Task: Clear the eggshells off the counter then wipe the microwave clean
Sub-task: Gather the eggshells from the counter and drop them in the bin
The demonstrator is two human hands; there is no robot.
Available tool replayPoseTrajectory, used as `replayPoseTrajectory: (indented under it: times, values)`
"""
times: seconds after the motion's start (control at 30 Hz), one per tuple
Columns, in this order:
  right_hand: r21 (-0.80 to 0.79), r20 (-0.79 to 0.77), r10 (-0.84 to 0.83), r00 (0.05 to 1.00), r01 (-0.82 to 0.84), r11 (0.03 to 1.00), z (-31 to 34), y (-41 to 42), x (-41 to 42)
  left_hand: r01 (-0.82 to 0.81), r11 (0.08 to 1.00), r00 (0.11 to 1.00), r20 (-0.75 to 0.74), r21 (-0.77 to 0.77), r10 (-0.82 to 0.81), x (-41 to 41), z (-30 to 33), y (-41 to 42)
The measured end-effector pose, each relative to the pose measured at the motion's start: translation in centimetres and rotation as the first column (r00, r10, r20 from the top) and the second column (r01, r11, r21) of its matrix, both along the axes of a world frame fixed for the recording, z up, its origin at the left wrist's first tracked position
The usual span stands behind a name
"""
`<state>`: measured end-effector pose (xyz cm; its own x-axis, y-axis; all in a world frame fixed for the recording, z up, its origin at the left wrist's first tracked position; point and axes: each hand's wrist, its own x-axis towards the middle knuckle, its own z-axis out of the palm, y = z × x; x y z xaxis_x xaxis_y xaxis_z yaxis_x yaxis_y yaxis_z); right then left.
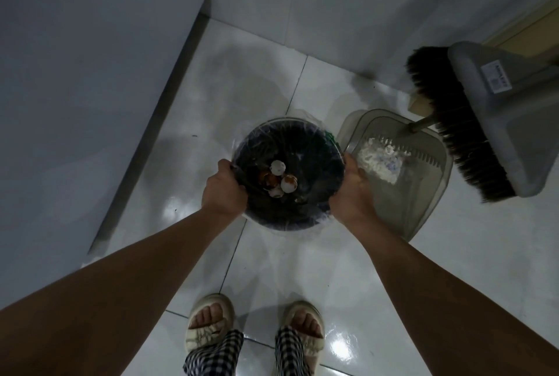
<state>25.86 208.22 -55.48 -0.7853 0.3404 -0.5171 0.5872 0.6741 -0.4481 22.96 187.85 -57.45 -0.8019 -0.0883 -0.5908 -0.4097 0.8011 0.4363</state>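
- Your left hand [223,191] grips the trash bin [290,218] rim; right hand [352,191] seemingly grips the opposite rim, fingers hidden.
- Eggshells [279,180] lie inside.
- Dustpan [423,194] beside it.

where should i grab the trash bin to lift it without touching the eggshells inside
Grip the trash bin by its round rim, one hand on each side, coming straight down from above. The left hand and right hand already sit on opposite edges, which looks balanced. The eggshells lie in the middle, apart from the rim, so fingers there should stay off them. The dustpan crowds the right side.
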Motion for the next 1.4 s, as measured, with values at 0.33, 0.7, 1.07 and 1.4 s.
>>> replayPoseTrajectory:
  times: [0.33,0.7,1.07,1.4]
  values:
    - [-0.037,-0.020,0.021,1.000,-0.022,0.999,14.5,-1.7,0.8,-0.029,0.999,0.999,-0.022,0.022,0.030,0.6,14.2,-2.3]
    - [0.058,-0.116,0.047,0.992,-0.041,0.997,33.7,-5.2,3.6,-0.032,0.999,0.991,-0.131,0.043,0.037,3.3,33.3,-6.2]
    - [0.094,-0.197,0.228,0.954,-0.213,0.973,46.1,-7.8,8.9,-0.155,0.985,0.951,-0.259,0.074,0.169,11.5,45.2,-9.9]
    - [0.111,-0.251,0.403,0.880,-0.387,0.915,53.3,-13.1,17.9,-0.372,0.917,0.880,-0.260,0.144,0.398,25.2,53.3,-15.4]
